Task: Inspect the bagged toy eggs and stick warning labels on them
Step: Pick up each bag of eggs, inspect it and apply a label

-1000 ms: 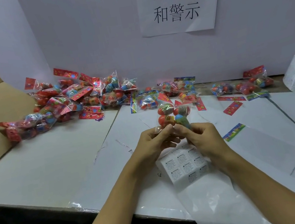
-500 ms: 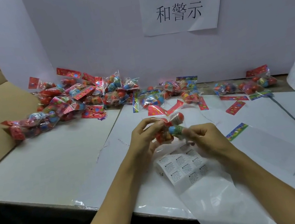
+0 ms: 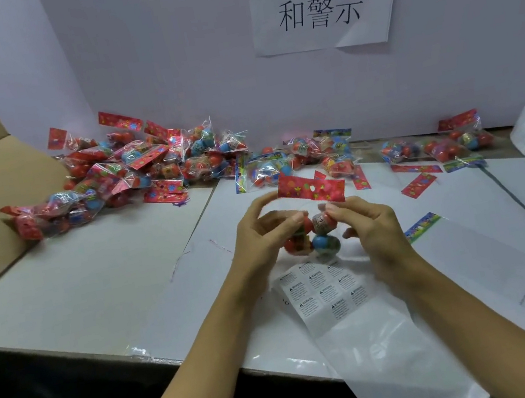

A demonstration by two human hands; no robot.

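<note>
Together our left hand (image 3: 261,233) and right hand (image 3: 372,229) pinch one bag of toy eggs (image 3: 312,237) between curled fingertips above the table (image 3: 95,289). Its red header card (image 3: 311,192) stands above our fingers, the sheet of warning labels (image 3: 325,290) lying just below.

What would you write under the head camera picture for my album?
Both hands, left and right, hold up a bag of toy eggs above a sheet of warning labels.

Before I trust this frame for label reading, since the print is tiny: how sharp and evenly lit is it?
Head view: warning label sheet shows only "WARNING" legibly; the held bag of toy eggs looks soft; glare streaks the plastic film; wide-angle bending at the edges.
</note>
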